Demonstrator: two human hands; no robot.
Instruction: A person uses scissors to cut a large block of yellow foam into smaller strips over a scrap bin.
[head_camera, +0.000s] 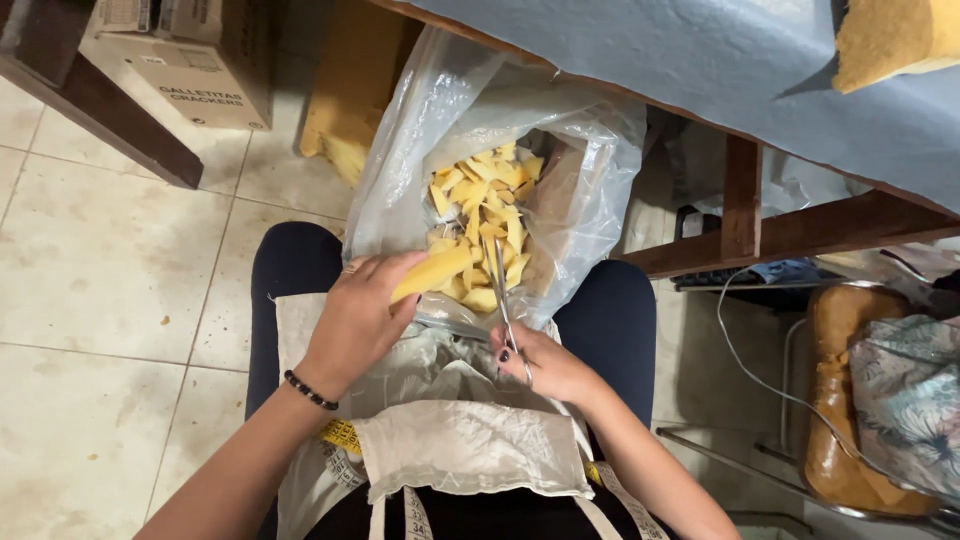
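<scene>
My left hand (355, 320) grips a long strip of yellow foam (432, 272) and holds it over the mouth of a clear plastic bag (590, 170). My right hand (545, 362) holds a pair of scissors (503, 295) with the blades pointing up beside the strip's end. Inside the bag lie several cut yellow foam pieces (487, 200). The bag rests between my knees, against my lap. A white cloth (465, 445) and a measuring tape (340, 440) lie across my lap.
A wooden table with a blue cover (700, 60) stands at the right, with a foam block (895, 35) on top. A cardboard box (185, 65) sits on the tiled floor (100, 280) at the upper left. A chair with a brown cushion (845, 400) is at the right.
</scene>
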